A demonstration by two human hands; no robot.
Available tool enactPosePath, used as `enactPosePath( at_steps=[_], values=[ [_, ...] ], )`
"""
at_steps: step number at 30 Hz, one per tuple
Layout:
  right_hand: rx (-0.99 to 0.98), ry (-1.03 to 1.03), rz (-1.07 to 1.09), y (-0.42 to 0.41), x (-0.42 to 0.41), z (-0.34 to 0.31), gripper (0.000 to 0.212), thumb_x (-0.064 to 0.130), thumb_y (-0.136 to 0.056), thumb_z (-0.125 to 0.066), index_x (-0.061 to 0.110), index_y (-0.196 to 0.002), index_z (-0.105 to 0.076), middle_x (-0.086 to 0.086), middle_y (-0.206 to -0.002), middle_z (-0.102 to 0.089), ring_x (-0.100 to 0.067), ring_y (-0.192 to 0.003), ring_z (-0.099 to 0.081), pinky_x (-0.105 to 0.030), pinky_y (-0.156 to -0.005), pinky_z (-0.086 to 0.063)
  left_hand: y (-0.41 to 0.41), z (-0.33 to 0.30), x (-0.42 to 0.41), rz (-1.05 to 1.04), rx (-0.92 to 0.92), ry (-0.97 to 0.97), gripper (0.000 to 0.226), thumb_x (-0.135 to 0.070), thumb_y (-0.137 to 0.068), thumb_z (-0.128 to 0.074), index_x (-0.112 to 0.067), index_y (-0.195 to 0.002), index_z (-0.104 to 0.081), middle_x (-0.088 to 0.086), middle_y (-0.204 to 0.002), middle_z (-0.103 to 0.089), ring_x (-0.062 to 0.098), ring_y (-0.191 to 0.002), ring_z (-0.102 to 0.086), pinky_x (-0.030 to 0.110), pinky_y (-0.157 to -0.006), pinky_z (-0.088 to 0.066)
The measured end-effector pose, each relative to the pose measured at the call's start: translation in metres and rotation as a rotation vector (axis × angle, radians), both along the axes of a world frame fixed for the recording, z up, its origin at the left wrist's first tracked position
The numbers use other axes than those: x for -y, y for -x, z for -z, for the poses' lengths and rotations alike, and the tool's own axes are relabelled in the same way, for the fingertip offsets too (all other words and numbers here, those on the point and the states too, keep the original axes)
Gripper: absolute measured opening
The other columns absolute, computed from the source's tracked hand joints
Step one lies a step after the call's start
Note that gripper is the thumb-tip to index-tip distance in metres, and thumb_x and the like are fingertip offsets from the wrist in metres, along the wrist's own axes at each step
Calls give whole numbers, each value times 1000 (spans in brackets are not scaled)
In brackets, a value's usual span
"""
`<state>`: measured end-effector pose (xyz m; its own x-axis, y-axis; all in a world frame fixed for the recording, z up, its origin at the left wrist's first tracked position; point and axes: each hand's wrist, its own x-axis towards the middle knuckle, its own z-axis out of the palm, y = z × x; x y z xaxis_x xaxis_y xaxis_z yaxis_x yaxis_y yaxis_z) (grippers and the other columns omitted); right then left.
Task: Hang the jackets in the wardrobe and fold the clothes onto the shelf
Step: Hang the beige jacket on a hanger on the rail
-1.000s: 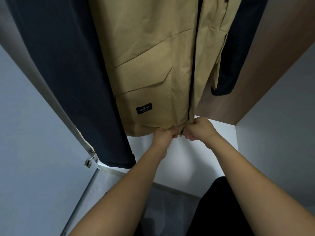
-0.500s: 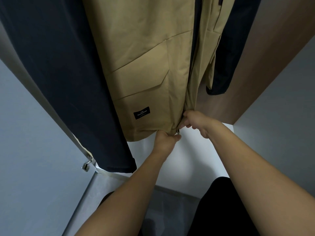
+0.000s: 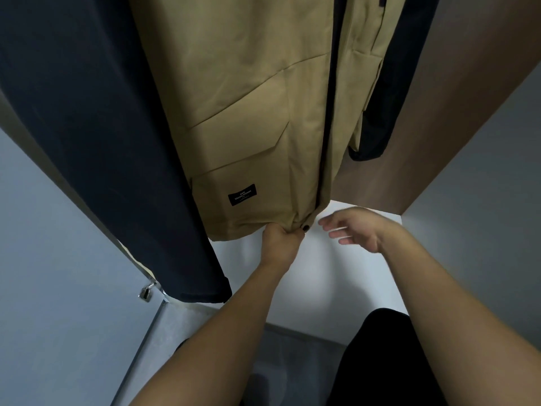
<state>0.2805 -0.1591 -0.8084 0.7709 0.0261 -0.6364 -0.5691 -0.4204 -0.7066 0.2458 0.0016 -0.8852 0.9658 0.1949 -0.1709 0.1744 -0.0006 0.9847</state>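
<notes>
Left hand [image 3: 279, 238] pinches hem; tan jacket [image 3: 248, 112] hangs vertical.

Left arm: bare, stretched forward and up toward the jacket [image 3: 248, 112] hem.
Left hand [image 3: 281, 238]: just under the hem, fingers curled, pinching the bottom edge beside the front opening.
Right arm: bare, reaching forward from the lower right, forearm angled toward the same hem corner.
Right hand [image 3: 351, 227]: just right of the hem, apart from it, fingers loosely extended and blurred, holding nothing.
</notes>
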Motion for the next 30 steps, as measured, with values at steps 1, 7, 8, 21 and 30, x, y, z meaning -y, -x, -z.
enactPosePath(
  at_steps=[1,7,8,21,30],
  values=[
    [-32,9,45,3,1,11,18,21,-92,-60,12,-104,-70,-4,-108,-67,-15,-82,-57,-27,-74,-42,0,0,-1,13,-7,1,7,-4,-87,-72,-1,-92,-67,-2,-78,-63,4,-72,-56,5,-67,-43],
    [-339,-555,342,21,-10,63,42,53,-91,-56,15,-106,-70,-1,-113,-67,-18,-110,-53,-31,-91,-36,-1,-5,-12,202,-54,90,17,2,-85,-72,-12,-94,-69,-7,-82,-69,-8,-67,-62,7,-63,-46],
    [-325,-623,390,24,-10,67,37,51,-90,-59,18,-98,-73,1,-110,-67,-16,-108,-53,-30,-89,-35,-1,-7,-14,224,-71,108,19,3,-85,-70,-14,-95,-69,-8,-81,-68,-9,-65,-61,7,-60,-46],
    [-71,-566,555,25,-12,70,4,26,-90,-68,27,-94,-67,11,-100,-54,-7,-77,-40,-20,-66,-30,2,-8,-19,293,-175,135,44,-26,-64,-73,-9,-104,-70,-1,-89,-65,10,-79,-56,24,-71,-45],
    [-89,-556,514,34,-12,70,32,32,-87,-72,27,-117,-63,12,-105,-53,-8,-82,-39,-23,-79,-32,4,0,-15,245,-108,96,35,-17,-85,-77,-11,-118,-66,-7,-97,-69,-3,-72,-61,8,-62,-46]
  ],
)
